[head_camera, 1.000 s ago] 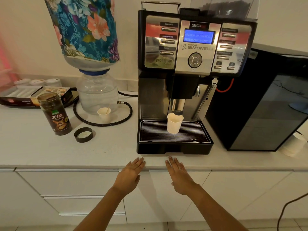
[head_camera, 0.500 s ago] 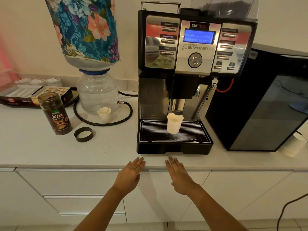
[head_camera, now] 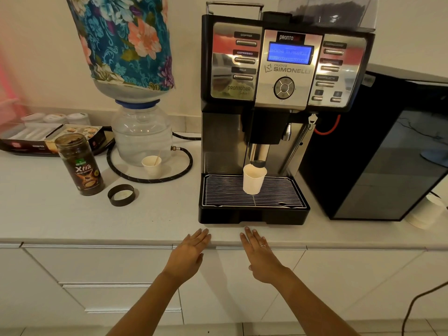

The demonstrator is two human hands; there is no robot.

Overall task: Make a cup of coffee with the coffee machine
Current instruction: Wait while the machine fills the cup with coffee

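Head view: paper cup under the coffee machine spout to catch coffee; hands, left and right, flat, empty, waiting at the near surface edge.

Looked like an office pantry: commercial coffee machine on white counter, water jug, paper cups.

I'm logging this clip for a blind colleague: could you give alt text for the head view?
A white paper cup stands on the drip grate under the coffee machine spout, its blue screen lit. The left hand and right hand lie flat and empty at the counter edge.
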